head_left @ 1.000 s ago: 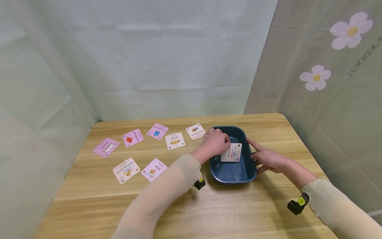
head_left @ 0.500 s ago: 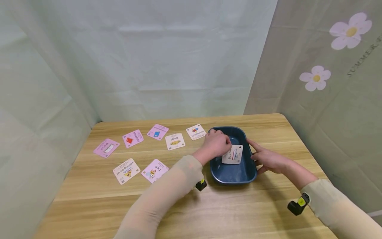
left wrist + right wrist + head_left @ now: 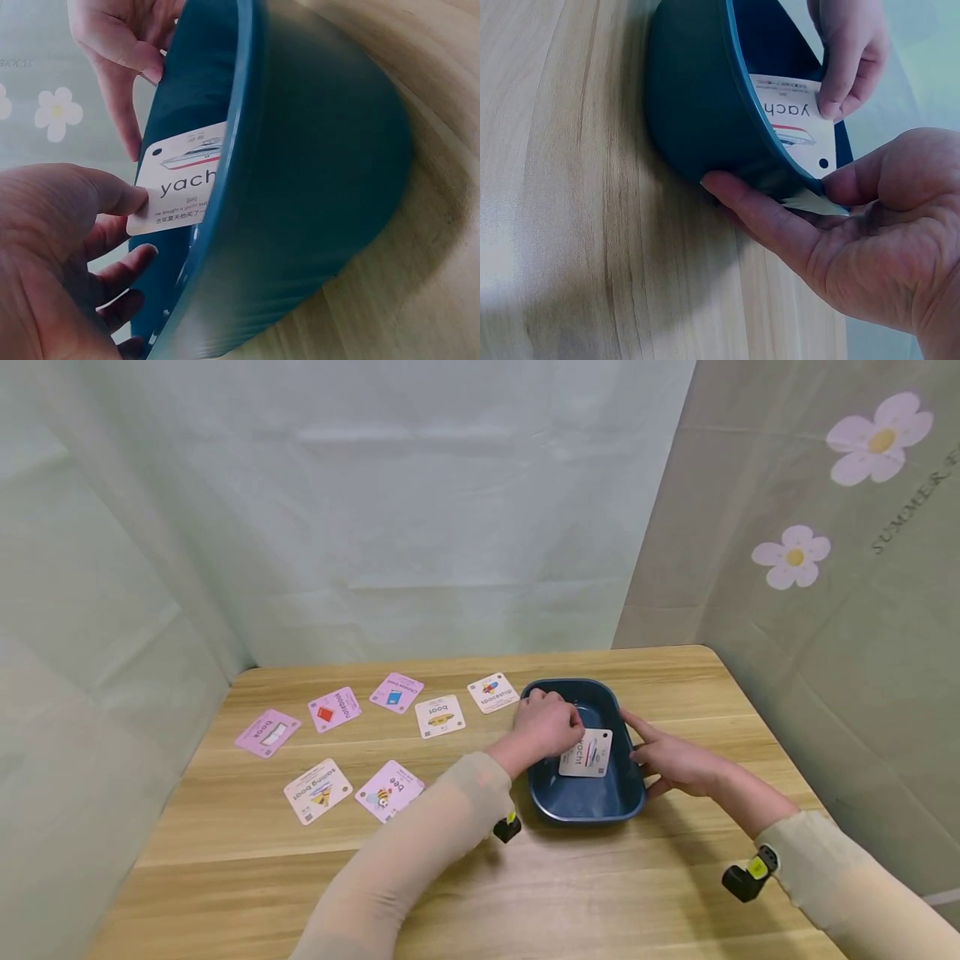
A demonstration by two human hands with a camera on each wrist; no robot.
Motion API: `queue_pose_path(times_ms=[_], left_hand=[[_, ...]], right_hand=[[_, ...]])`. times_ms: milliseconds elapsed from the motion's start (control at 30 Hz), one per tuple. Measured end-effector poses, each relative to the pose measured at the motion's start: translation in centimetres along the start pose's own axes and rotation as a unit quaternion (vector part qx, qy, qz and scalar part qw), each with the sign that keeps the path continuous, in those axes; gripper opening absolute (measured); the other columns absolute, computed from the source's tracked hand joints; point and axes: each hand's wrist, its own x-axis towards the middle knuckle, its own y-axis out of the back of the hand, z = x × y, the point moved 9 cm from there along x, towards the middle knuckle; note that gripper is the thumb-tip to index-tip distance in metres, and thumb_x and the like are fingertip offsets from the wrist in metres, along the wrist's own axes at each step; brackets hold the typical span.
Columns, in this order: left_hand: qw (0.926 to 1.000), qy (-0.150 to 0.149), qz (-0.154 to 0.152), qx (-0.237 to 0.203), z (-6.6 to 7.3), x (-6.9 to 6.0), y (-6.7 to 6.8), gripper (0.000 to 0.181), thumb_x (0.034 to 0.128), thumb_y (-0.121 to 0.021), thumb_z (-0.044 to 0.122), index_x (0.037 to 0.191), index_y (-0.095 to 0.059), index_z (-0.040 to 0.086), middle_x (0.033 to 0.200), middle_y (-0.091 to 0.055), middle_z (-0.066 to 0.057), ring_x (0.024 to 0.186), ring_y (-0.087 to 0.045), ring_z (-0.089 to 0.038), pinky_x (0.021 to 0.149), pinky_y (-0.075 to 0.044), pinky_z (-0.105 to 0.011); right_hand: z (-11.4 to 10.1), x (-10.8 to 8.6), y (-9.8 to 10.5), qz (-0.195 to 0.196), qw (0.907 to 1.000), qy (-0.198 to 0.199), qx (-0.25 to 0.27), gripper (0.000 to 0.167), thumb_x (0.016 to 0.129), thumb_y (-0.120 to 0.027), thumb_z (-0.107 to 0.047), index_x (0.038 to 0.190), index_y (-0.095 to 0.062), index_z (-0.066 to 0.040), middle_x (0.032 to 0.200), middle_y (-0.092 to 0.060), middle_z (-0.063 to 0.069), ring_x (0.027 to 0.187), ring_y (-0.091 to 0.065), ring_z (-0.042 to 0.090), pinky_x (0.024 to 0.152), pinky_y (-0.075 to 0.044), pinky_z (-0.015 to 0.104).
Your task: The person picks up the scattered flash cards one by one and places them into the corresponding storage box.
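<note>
2 pale sleeves reach in over the near part of the wooden counter (image 3: 570, 893). The right hand (image 3: 678, 764) grips the side of the blue tub (image 3: 581, 797), its thumb at the rim and its fingers along the outer wall. The left hand (image 3: 546, 727), reaching in over the opposite side, pinches the yacht card (image 3: 588, 753) at 1 edge, thumb on the printed face.

The card looks light, thin and fairly stiff, perhaps a little slippery if glossy; its margin seems the best place to take hold, since its corners could bend. The tub looks like rigid, smooth plastic, best held by its rim. The card is inside the tub's walls, between the 2 hands, its free end toward the right hand; whether it touches the floor of the tub cannot be told.

To the left, 7 more cards lie flat: bee (image 3: 390, 790) and sailing boat (image 3: 318, 790) nearer, 5 others beyond. Pale cloth (image 3: 450, 527) hangs behind.
</note>
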Motion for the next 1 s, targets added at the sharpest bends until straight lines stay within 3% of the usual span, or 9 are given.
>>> queue_pose_path(times_ms=[667, 1000], left_hand=[[0.9996, -0.014, 0.008, 0.022, -0.03, 0.11, -0.14, 0.021, 0.1006, -0.062, 0.039, 0.111, -0.079, 0.032, 0.122, -0.061, 0.002, 0.120, -0.043, -0.024, 0.100, -0.037, -0.040], [0.9995, -0.023, 0.023, 0.006, 0.00, -0.11, 0.36, 0.034, 0.1006, -0.062, 0.044, 0.131, -0.069, 0.032, 0.135, -0.057, 0.000, 0.129, -0.041, -0.027, 0.103, -0.038, -0.042]], right_hand=[[-0.09, 0.03, 0.03, -0.001, 0.9999, 0.005, -0.013, 0.080, 0.103, -0.035, -0.002, 0.164, 0.011, -0.027, 0.156, -0.021, 0.042, 0.127, -0.051, 0.051, 0.084, -0.057, 0.056], [0.08, -0.01, 0.02, 0.004, 1.0000, 0.001, -0.007, 0.079, 0.104, -0.035, -0.002, 0.164, 0.010, -0.027, 0.155, -0.022, 0.043, 0.124, -0.054, 0.049, 0.084, -0.057, 0.055]])
